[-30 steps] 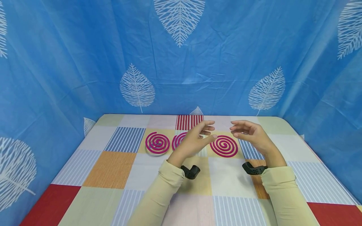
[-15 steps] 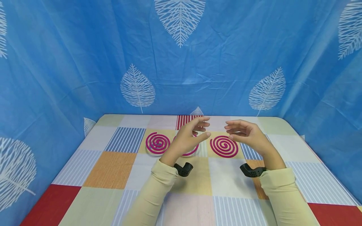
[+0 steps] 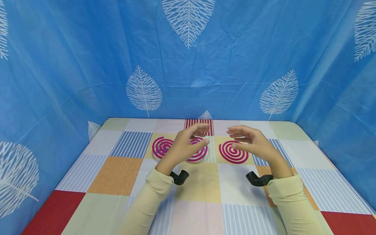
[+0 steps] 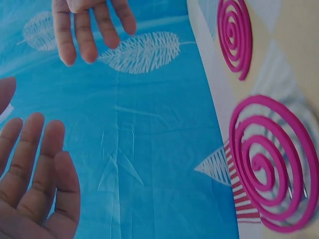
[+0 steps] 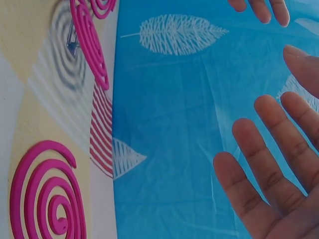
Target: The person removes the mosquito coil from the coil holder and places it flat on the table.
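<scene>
Three magenta mosquito coils stand in a row in the head view: a left coil (image 3: 164,147) partly behind my left forearm, a middle coil (image 3: 197,160) partly behind my left hand, and a right coil (image 3: 233,152). Beneath the middle coil (image 5: 89,45), the right wrist view shows a small metal stand (image 5: 73,46) and a shadow, so it sits raised. The right coil lies flat. My left hand (image 3: 185,143) hovers above the middle coil, fingers loosely bent, holding nothing. Above the right coil hovers my right hand (image 3: 254,140), also holding nothing, with its palm facing the left one.
A patchwork-checked cloth (image 3: 196,186) covers the table. Blue curtains (image 3: 205,65) with white leaf prints enclose the back and both sides. Each wrist carries a black camera mount, one on the left (image 3: 180,178) and one on the right (image 3: 259,179).
Both hands have drifted left, the left one farther, now covering part of the left coil and showing more of the middle one. The coils stay in place.
</scene>
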